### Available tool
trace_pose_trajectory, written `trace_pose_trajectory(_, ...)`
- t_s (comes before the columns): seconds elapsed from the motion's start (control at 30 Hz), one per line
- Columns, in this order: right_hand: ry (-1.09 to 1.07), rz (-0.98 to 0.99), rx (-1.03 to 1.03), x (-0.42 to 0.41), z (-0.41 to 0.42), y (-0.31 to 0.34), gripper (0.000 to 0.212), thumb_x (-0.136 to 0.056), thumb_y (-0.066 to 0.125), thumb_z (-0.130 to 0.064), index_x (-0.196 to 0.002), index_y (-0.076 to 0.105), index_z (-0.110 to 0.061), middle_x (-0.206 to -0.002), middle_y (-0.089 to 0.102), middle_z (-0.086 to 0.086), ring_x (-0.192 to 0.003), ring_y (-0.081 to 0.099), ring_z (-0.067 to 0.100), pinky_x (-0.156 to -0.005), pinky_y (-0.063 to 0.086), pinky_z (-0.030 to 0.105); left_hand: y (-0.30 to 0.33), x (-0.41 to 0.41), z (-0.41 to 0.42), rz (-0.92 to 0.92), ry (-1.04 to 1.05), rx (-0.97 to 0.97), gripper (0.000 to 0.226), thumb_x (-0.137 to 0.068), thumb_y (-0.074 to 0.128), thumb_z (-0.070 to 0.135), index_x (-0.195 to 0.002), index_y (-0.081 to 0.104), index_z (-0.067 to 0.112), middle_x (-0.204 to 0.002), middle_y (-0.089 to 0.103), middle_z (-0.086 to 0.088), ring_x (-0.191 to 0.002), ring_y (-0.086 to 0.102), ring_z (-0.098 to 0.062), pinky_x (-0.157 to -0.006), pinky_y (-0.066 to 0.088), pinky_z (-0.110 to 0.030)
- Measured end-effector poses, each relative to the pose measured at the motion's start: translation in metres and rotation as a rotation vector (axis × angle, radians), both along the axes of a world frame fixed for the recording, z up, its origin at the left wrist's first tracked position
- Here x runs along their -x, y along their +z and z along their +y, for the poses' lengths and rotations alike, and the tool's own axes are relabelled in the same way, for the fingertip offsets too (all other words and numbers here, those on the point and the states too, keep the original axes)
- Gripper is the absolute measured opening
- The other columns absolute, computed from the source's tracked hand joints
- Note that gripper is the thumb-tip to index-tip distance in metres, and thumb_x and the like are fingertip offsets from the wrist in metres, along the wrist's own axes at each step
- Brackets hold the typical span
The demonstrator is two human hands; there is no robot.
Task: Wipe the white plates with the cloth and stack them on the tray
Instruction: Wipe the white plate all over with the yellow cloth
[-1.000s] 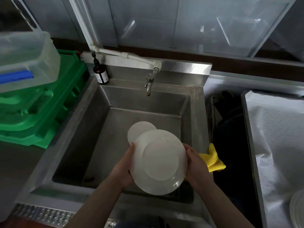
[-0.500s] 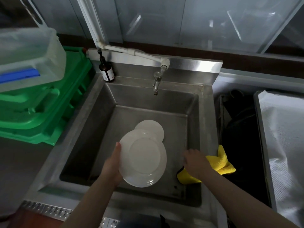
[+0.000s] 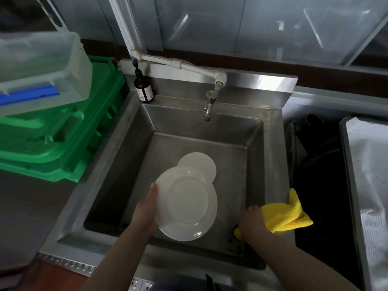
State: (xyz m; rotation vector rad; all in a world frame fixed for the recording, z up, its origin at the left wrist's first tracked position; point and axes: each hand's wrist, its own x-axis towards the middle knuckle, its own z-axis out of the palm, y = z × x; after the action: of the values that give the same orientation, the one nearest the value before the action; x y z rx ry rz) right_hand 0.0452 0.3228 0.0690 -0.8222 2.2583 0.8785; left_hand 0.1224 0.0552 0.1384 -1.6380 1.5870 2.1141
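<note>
From the head view we see our left hand (image 3: 147,208) gripping the white plate (image 3: 186,203) by its left rim over the sink (image 3: 117,143), its fingers hidden behind the plate. That plate partly covers a second plate (image 3: 199,162) lying beyond it. Right of both, our right hand (image 3: 253,223) clutches the yellow cloth (image 3: 285,217) at the sink's right rim, fingertips buried in the folds.

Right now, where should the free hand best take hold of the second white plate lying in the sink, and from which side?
Probably by its far rim. The smaller plate lies flat on the sink floor, and its near edge is hidden behind the plate that the left hand holds. Only the far and right edges show, so come from above on that side and hook the fingers under the rim.
</note>
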Motion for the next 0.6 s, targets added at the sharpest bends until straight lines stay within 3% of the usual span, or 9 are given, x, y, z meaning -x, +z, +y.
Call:
trace_pose_trajectory(0.1, 0.0, -0.017, -0.082, 0.0, 0.004, -0.01, 0.031, -0.101, 0.037, -0.026, -0.123, 0.059, -0.021, -0.126, 0.059, 0.004, -0.117, 0.053, 0.025, -0.094, 0.037, 0.037, 0.0, 0.002, 0.0, -0.031, 0.004, 0.01, 0.052, -0.088, 0.059, 0.066, -0.103, 0.071, 0.018, -0.105, 0.072, -0.01, -0.098, 0.068, -0.034, -0.094, 0.053, -0.054)
trace_pose_trajectory(0.33, 0.007, 0.026, 0.026, -0.002, 0.006, -0.013, 0.028, -0.1, 0.037, -0.019, -0.111, 0.063, -0.02, -0.114, 0.063, 0.002, -0.107, 0.057, 0.022, -0.086, 0.037, 0.034, 0.0, 0.001, -0.001, -0.023, -0.019, -0.001, 0.059, -0.082, 0.06, 0.072, -0.105, 0.072, 0.019, -0.105, 0.074, -0.009, -0.098, 0.069, -0.034, -0.093, 0.053, -0.057)
trace_pose_trajectory(0.6, -0.103, 0.042, 0.139, -0.003, 0.001, -0.003, 0.027, -0.098, 0.041, -0.014, -0.12, 0.057, -0.015, -0.119, 0.063, 0.004, -0.109, 0.059, 0.023, -0.087, 0.039, 0.034, 0.002, 0.0, 0.001, -0.026, -0.026, 0.018, 0.06, -0.079, 0.063, 0.07, -0.101, 0.072, 0.015, -0.103, 0.074, -0.011, -0.098, 0.069, -0.035, -0.095, 0.053, -0.057)
